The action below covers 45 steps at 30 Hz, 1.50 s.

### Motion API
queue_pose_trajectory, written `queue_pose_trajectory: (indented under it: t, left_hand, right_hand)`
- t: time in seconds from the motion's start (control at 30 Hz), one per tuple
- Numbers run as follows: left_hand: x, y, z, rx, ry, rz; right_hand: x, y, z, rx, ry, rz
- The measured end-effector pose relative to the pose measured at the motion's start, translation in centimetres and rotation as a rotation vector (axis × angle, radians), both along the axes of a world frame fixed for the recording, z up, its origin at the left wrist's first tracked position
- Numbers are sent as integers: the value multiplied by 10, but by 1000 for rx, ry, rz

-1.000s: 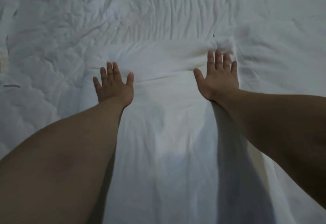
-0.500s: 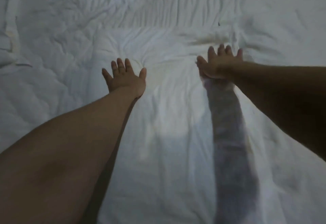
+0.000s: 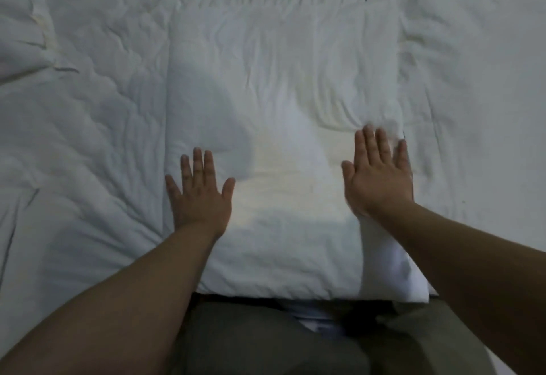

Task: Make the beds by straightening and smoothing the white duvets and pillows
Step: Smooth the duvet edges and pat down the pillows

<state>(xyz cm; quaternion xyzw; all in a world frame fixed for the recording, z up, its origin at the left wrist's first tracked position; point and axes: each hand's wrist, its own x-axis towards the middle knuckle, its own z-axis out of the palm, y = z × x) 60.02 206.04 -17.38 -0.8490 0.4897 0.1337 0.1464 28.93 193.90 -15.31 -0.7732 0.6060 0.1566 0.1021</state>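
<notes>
While flat on pillow (image 3: 280,102), L hand (image 3: 201,200) & R hand (image 3: 379,182): fingers (image 3: 197,164) straight, open, no grip.

Olive-grey trousers (image 3: 266,342), worn by the person, fill the lower middle of the view, their cloth lying in broad, soft folds. A pale blue-white strip of fabric (image 3: 317,320) shows at their upper edge, bordered by deep shadow; what it belongs to cannot be told.
</notes>
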Motion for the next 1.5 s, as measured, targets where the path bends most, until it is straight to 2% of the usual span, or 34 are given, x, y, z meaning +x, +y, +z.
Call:
queue_pose_trajectory:
  t: [0.07, 0.13, 0.23, 0.4, 0.5, 0.6, 0.67, 0.77, 0.9, 0.97, 1.07, 1.13, 1.2, 1.3, 1.4, 1.5]
  left_hand:
    - [-19, -7, 4, -57, 34, 0]
    - [-48, -11, 8, -122, 94, -105]
    - [-81, 6, 8, -147, 138, -273]
    - [-44, 61, 1, -138, 142, -323]
    - [-26, 84, -1, -123, 87, -265]
    - [-49, 73, 4, -176, 131, -230]
    - [-72, 72, 6, -187, 146, -353]
    - [-86, 83, 0, -193, 145, -421]
    - [-61, 103, -15, -164, 138, -458]
    - [-40, 121, -26, -123, 138, -335]
    - [-26, 135, -37, -29, 110, 15]
    - [-26, 139, -37, 7, 155, 152]
    - [-25, 136, -33, -22, 244, 251]
    - [-27, 123, -18, -144, 238, 312]
    - [-45, 75, -4, -247, 224, 131]
    - [-65, 10, 2, -254, 155, -108]
  right_hand:
    - [16, 8, 10, 15, -67, 45]
    - [33, 29, 15, 52, -182, 192]
    - [30, 70, 12, 92, -178, 352]
    - [-26, 85, 1, 54, -31, 232]
    - [-21, 95, 3, 27, -56, 159]
    - [12, 115, 10, -12, -177, 318]
    - [27, 135, 8, -14, -237, 471]
    - [21, 149, -5, 25, -187, 513]
    - [-12, 141, -20, 0, -80, 497]
    - [-35, 140, -25, 7, -20, 450]
    - [-55, 136, -29, 22, 33, 329]
    - [-59, 138, -29, 39, 40, 252]
    - [-58, 139, -24, 49, 14, 213]
    - [-50, 138, -3, 19, -45, 241]
    - [-14, 116, 11, -59, -152, 291]
    - [45, 75, 7, -87, -235, 320]
